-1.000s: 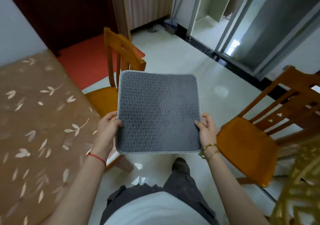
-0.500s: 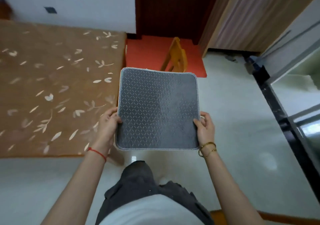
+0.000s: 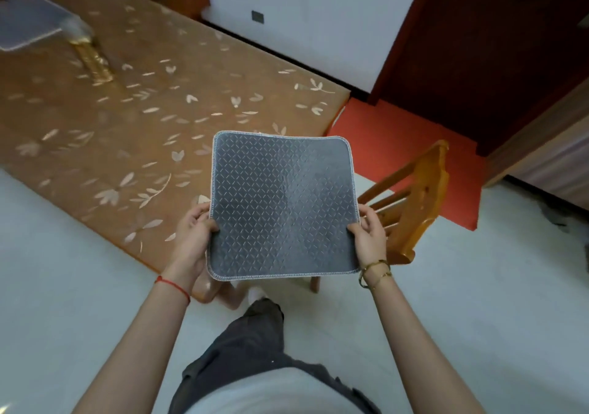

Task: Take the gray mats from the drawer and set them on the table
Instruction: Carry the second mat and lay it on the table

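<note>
A square gray mat (image 3: 283, 203) with a pale diamond pattern and whitish stitched edge is held flat in the air, above the near corner of the leaf-patterned surface (image 3: 134, 117) and a wooden chair (image 3: 411, 203). The left hand (image 3: 191, 238) pinches the mat's left edge, thumb on top; the right hand (image 3: 369, 238) clasps the right edge the same way. Both forearms reach forward, a red string on the left wrist, gold bracelets on the right. A second gray mat (image 3: 25, 24), blurred, lies at the surface's far end.

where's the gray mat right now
In the head view the gray mat sits mid-frame, held off the table between the left hand and right hand, over the table's near corner, left of the wooden chair.
</note>
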`<move>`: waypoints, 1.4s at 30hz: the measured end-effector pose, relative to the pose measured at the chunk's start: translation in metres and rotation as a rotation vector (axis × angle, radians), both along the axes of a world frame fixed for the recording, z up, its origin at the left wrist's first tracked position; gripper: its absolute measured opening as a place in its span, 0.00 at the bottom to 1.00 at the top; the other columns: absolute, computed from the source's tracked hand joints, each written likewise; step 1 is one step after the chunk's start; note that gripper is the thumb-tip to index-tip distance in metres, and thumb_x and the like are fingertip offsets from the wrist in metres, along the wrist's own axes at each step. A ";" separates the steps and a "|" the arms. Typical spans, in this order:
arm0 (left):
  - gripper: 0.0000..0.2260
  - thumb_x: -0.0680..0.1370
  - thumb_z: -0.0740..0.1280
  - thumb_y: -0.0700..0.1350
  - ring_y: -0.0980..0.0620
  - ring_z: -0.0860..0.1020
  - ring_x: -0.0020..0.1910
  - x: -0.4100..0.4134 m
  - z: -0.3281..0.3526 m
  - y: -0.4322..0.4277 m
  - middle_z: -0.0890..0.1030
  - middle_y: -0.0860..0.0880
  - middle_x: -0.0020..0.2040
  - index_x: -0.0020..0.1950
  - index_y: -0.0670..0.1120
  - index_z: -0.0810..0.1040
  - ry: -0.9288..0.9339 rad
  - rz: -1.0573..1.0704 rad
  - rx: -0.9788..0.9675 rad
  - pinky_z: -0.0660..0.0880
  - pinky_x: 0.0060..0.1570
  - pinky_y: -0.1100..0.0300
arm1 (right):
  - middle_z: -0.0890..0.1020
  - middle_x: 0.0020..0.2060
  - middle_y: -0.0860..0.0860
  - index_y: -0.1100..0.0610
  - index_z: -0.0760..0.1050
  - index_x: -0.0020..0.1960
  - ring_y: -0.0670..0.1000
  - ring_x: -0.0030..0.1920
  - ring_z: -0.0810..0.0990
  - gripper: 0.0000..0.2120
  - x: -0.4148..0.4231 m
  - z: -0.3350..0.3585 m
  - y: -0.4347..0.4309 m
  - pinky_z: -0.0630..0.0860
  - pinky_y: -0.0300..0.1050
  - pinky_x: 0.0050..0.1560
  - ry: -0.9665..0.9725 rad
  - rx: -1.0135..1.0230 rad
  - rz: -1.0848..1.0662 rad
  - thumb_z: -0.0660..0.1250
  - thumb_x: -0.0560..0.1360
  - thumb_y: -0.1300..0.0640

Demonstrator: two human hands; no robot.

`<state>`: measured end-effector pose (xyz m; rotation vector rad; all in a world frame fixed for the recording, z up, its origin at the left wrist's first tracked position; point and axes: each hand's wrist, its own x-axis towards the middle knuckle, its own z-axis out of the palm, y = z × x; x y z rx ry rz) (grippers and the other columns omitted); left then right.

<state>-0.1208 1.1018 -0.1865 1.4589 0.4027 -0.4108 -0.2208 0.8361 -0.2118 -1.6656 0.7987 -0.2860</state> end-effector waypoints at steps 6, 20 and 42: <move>0.19 0.74 0.54 0.24 0.53 0.76 0.38 0.056 -0.010 -0.004 0.77 0.46 0.41 0.58 0.40 0.73 0.022 0.164 0.055 0.74 0.26 0.70 | 0.83 0.41 0.51 0.47 0.74 0.54 0.50 0.42 0.81 0.15 0.105 -0.007 -0.018 0.77 0.44 0.45 0.069 -0.054 0.189 0.62 0.74 0.65; 0.20 0.71 0.66 0.26 0.50 0.80 0.43 0.132 -0.050 0.007 0.83 0.46 0.45 0.53 0.49 0.75 0.003 0.184 0.333 0.77 0.49 0.59 | 0.81 0.46 0.48 0.52 0.73 0.59 0.48 0.44 0.79 0.13 0.293 -0.017 -0.030 0.78 0.44 0.46 0.180 -0.182 0.533 0.61 0.77 0.63; 0.25 0.73 0.70 0.31 0.50 0.77 0.45 0.207 -0.130 -0.096 0.77 0.52 0.40 0.69 0.44 0.71 0.297 0.284 0.459 0.76 0.48 0.60 | 0.79 0.48 0.51 0.54 0.72 0.66 0.54 0.48 0.77 0.18 0.480 -0.115 -0.094 0.75 0.51 0.56 0.380 -0.381 0.899 0.61 0.77 0.62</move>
